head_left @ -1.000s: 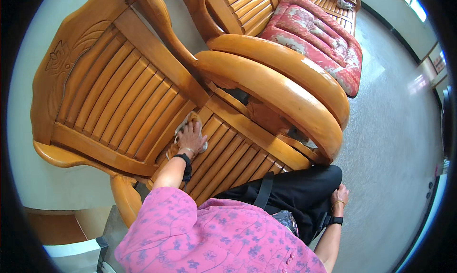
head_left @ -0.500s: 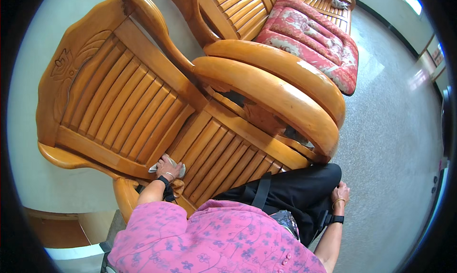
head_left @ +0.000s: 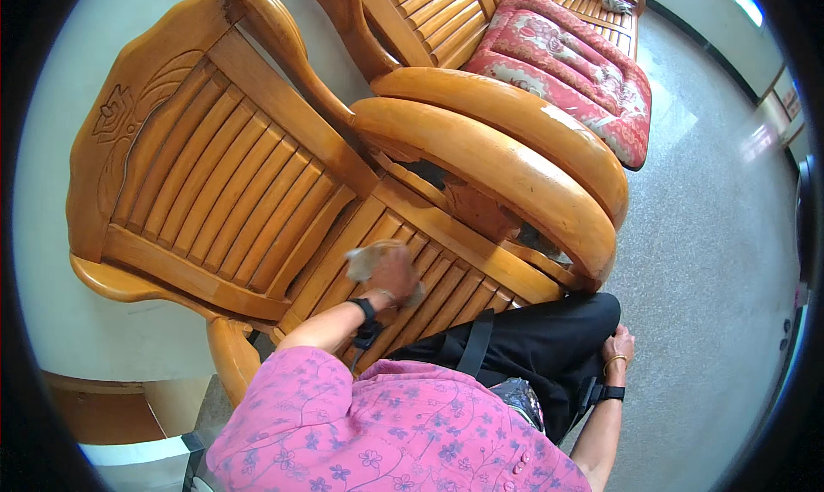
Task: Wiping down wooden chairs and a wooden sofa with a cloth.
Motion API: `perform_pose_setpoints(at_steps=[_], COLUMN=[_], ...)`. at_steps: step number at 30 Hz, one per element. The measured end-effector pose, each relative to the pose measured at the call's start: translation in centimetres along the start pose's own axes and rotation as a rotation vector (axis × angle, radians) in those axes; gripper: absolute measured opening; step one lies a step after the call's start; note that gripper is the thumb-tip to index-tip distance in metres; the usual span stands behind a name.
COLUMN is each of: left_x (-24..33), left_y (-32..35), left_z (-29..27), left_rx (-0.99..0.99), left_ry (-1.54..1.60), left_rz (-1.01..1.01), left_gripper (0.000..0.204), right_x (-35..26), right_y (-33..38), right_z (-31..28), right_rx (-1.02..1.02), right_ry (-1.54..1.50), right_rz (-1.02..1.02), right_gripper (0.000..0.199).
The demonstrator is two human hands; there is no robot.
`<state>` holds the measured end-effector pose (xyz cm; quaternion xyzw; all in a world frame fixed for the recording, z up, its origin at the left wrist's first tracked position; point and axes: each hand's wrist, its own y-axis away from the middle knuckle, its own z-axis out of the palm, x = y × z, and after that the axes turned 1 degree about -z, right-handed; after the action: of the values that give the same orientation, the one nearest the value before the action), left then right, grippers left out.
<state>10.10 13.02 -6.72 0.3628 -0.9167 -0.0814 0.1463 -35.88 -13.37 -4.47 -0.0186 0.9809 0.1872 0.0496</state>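
The grey floor (head_left: 695, 260) is stretching to the right of the chair (head_left: 390, 196). The bench (head_left: 438, 24) is standing beyond the chair's far armrest, and the red cushion (head_left: 566, 71) is lying on it. The black-trousered leg (head_left: 541, 333) is covering the chair's front edge. The cloth (head_left: 365, 262) is lying on the chair's slatted seat, showing on 2 sides of the left hand (head_left: 393, 276); blur is hiding whether those fingers are gripping or pressing flat. The right hand (head_left: 618, 346) is resting at the knee, past the chair's front edge; I cannot tell how its fingers are closing. 2 black bands (head_left: 611, 393) are circling the wrists.
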Motion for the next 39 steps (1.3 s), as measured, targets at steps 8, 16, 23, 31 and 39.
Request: perform_pose_setpoints(at_steps=[8, 16, 23, 31, 39], left_x=[8.7, 8.5, 8.0, 8.5, 8.2], left_y=[-4.8, -4.0, -4.1, -3.7, -3.7], left_z=[0.7, 0.6, 1.4, 0.3, 0.8], left_rx=[0.067, 0.074, 0.146, 0.122, 0.215], left_ry=[0.086, 0.100, 0.092, 0.138, 0.153], left_rz=[0.351, 0.284, 0.305, 0.286, 0.345], left_gripper=[0.044, 0.041, 0.044, 0.047, 0.045], right_x=[-1.0, 0.3, -1.3, -0.3, -0.5], right_y=[0.8, 0.1, 1.0, 0.5, 0.7], right_z=[-0.7, 0.1, -1.2, -0.3, -0.4], right_rx=[0.022, 0.006, 0.001, 0.013, 0.033], right_ry=[0.044, 0.021, 0.009, 0.020, 0.010], right_rz=[-0.010, -0.009, 0.007, 0.023, -0.004], right_gripper=[0.029, 0.030, 0.027, 0.026, 0.025])
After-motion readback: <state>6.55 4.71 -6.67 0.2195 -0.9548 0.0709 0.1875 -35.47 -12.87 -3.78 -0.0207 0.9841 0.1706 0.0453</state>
